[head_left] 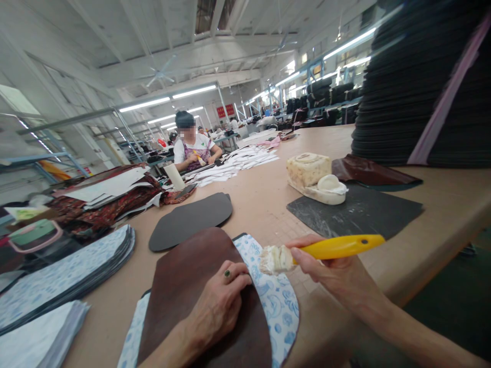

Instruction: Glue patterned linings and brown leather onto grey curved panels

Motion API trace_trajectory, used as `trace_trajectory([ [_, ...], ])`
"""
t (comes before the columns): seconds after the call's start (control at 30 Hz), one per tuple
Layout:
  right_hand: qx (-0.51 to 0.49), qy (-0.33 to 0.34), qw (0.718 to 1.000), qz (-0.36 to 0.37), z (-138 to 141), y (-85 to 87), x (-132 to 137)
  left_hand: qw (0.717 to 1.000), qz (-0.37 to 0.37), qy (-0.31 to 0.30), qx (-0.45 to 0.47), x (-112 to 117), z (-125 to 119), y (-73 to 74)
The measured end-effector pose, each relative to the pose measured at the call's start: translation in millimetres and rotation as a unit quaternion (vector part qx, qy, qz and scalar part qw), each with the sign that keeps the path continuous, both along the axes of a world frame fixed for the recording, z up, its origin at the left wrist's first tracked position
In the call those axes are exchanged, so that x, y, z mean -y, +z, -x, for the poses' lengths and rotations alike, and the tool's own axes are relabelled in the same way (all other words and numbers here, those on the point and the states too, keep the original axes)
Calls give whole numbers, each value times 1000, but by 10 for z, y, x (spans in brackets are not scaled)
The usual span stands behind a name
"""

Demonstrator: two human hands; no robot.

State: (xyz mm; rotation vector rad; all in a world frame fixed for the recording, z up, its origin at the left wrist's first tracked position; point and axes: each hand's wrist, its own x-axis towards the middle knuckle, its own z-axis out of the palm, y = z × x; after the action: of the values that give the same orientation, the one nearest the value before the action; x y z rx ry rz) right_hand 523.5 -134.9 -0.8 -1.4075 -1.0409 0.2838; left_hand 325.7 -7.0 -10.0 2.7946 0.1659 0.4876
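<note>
Near six o'clock, the left hand (222, 296) half-curls on leather (187, 271), any pinch hidden; at four, the right hand (339, 275) grips a brush (326, 248): likely pasting, next calling for even strokes.

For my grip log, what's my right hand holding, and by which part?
Your right hand holds a brush by its yellow handle, near the bristles.

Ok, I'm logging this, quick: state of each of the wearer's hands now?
Left hand: curled on the brown sheet; whether it grips cannot be told.
Right hand: closed, holding the yellow-handled brush.
</note>
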Motion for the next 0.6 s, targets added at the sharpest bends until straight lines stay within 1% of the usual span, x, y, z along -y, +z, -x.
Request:
trace_trajectory([
  [0.13,15,6,1000,-4,52,57,-13,1000,9,-13,10,-11,-9,-16],
  [0.23,20,19,1000,6,81,74,-32,1000,4,-16,5,-10,-2,-14],
  [0.33,25,26,999,20,86,63,-55,1000,-11,-17,2,-10,12,-11],
  [0.43,25,24,999,18,72,38,-75,1000,-15,-17,1,-11,10,-6],
  [0.6,-1,44,999,22,55,2,-83,1000,-21,-8,-12,11,-12,18],
])
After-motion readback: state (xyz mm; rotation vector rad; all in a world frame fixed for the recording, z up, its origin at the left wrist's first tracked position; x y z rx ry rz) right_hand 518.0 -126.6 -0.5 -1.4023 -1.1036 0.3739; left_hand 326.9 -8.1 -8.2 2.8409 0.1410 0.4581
